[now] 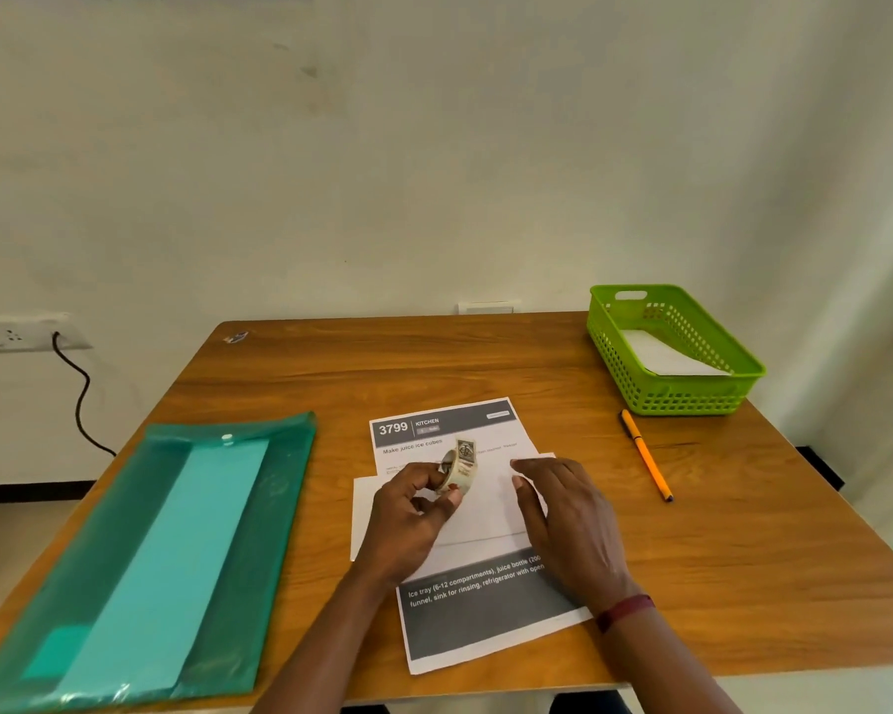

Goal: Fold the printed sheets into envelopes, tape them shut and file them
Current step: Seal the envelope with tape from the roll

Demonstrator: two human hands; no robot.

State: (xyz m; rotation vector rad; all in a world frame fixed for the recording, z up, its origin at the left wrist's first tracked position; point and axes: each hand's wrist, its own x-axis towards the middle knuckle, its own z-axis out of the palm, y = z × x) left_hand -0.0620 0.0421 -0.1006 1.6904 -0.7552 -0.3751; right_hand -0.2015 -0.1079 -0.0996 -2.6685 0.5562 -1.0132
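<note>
At a wooden table [434, 363], the left hand [413, 517] grips a tape roll [460, 466] above the folded sheet [491, 512], which the right hand [563, 512] presses flat; the taping step, likely needing a strip pulled free next

A narrow band of dark maroon, the wristband [625, 610], is worn snugly round the right wrist. Just beyond the wristband the right hand [563, 517] is seen bare; just behind it the right forearm [676, 662] is uncovered down to the frame's edge. Well left of the wristband, the left hand [413, 512] and left forearm [326, 646] are likewise bare.
</note>
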